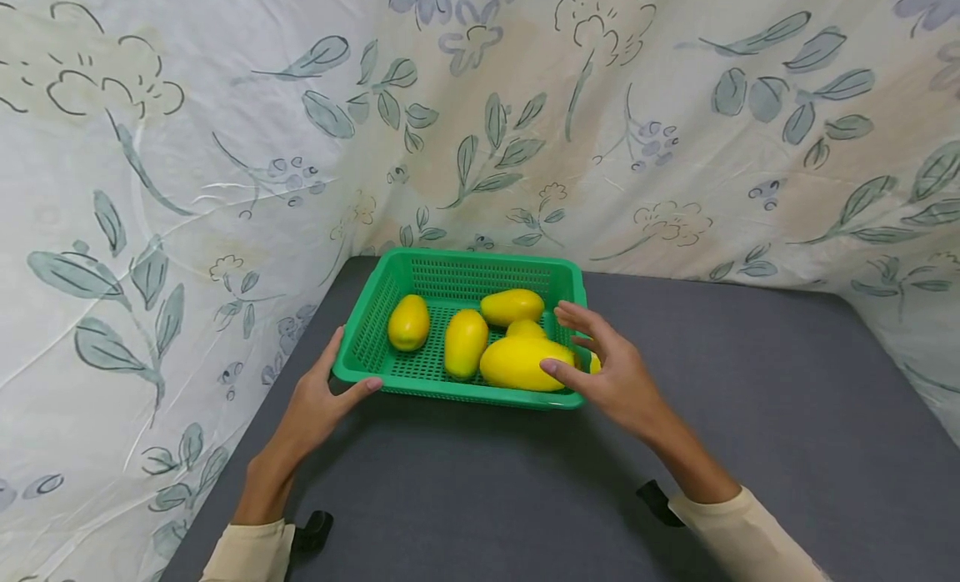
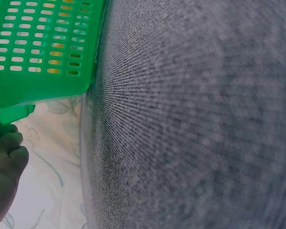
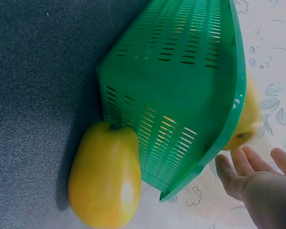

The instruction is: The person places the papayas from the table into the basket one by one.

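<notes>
A green plastic basket (image 1: pixel 457 387) with slotted walls stands on the dark grey table and contains several yellow mangoes, one of them a mango (image 1: pixel 408 323) alone at the left. My left hand (image 1: pixel 315 411) holds the front left corner, thumb along the front rim and fingers at the left side. Over the right end is my right hand (image 1: pixel 611 369), fingers spread apart, its thumb overlapping a large mango (image 1: pixel 521 363). In the right wrist view, the fingertips are right beside a mango (image 3: pixel 248 117) at the rim. Outside the basket's right end lies another mango (image 3: pixel 105 176).
A floral cloth (image 1: pixel 480 132) hangs behind the table and along its left side. The grey table surface (image 1: pixel 750 398) extends to the right of the basket and in front of it. Dark straps show at both cuffs.
</notes>
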A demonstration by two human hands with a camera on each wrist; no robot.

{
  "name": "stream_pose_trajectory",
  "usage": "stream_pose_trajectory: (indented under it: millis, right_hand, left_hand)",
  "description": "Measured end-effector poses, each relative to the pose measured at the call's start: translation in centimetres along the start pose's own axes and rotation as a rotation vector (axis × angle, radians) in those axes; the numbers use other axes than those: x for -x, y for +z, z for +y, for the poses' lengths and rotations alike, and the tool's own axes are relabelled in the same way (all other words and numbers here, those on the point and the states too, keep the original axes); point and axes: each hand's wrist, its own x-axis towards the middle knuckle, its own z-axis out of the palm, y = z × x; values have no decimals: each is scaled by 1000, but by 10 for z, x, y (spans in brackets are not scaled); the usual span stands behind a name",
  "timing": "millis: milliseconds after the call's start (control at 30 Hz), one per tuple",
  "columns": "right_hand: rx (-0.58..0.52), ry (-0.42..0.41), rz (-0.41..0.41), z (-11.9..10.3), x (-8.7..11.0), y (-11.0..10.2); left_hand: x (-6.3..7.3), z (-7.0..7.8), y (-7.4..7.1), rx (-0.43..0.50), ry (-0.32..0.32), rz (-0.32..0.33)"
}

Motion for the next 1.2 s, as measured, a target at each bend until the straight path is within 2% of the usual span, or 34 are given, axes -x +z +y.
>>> stream_pose_trajectory:
  millis: [667, 1200]
  right_hand:
    - [12, -13, 37, 12, 6, -7]
    - [32, 22, 55, 23, 5, -17]
  left_hand:
    - [1, 3, -1, -12, -18, -4]
    - [-2, 5, 0, 0, -15, -7]
